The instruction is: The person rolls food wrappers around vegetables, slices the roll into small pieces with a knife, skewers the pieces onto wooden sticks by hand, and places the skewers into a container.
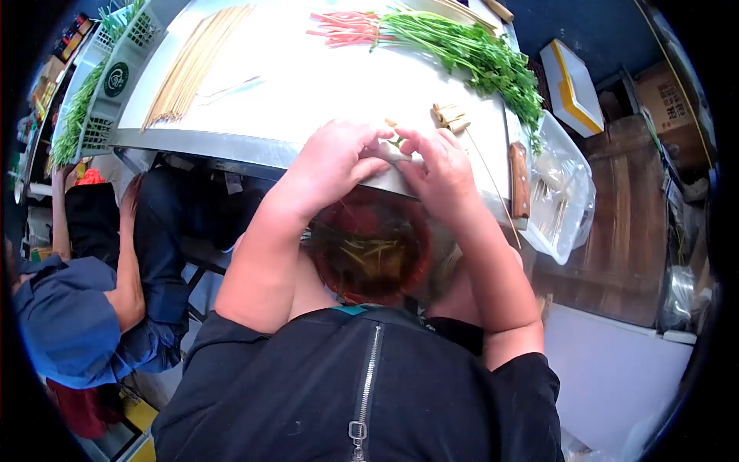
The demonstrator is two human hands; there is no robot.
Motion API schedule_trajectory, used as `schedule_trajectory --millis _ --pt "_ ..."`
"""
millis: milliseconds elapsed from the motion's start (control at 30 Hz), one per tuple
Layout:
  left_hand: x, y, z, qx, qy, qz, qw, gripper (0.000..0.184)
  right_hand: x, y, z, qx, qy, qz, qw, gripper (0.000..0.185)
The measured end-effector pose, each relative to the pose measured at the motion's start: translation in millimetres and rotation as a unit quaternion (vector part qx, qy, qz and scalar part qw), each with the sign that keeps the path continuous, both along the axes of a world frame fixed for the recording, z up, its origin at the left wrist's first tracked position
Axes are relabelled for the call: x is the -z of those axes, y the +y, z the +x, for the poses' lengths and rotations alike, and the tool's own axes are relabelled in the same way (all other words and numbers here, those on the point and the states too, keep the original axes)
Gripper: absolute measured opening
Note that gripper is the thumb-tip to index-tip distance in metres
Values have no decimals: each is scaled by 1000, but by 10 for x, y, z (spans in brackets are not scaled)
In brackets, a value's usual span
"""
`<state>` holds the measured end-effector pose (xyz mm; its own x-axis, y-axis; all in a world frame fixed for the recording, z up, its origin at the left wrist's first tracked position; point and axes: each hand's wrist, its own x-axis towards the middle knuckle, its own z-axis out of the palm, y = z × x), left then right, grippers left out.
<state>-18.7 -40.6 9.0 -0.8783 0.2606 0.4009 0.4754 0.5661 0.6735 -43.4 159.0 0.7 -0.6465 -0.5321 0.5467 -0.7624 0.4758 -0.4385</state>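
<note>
Both of my hands meet at the near edge of the white table (285, 85). My left hand (335, 160) and my right hand (439, 165) have their fingers closed around a small food roll (396, 142), pale with a bit of green, mostly hidden by the fingers. Just beyond my right hand lie a few small tan rolls (451, 118), with a long thin skewer (489, 173) running from them past the table edge. A knife's wooden handle (519, 181) rests at the right edge. Farther back is a bunch of leafy greens with pink stems (439, 38).
Bundled wooden skewers (196, 65) and a thin metal tool (231, 90) lie on the table's left. A green crate (115, 77) stands beyond. A seated person (73, 319) is at the left. Below my hands is a red basin (369, 250); a white bin (558, 189) stands right.
</note>
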Motion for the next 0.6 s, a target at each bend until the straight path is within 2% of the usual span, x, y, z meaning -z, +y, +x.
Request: schedule_trajectory --millis 33,100,233,333,400,533,600 --pt "22 16 -8 4 -2 1 1000 15 5 6 11 4 -2 1 1000 44" --pt "68 1 -28 26 75 -63 995 15 18 5 4 -12 3 -16 1000 45" --pt "73 2 5 39 62 -74 995 14 -15 38 62 -9 -18 -21 1000 42" --pt "31 27 27 39 65 -93 993 12 -21 77 78 -11 -52 -19 998 32" --pt "9 43 34 25 68 -117 991 11 -12 88 60 -7 -60 -10 998 18" --pt "44 41 -76 26 46 -144 988 13 51 83 -8 -11 -23 -11 1000 9" --pt "29 38 -113 21 8 -128 991 14 31 73 0 29 -16 26 999 7"
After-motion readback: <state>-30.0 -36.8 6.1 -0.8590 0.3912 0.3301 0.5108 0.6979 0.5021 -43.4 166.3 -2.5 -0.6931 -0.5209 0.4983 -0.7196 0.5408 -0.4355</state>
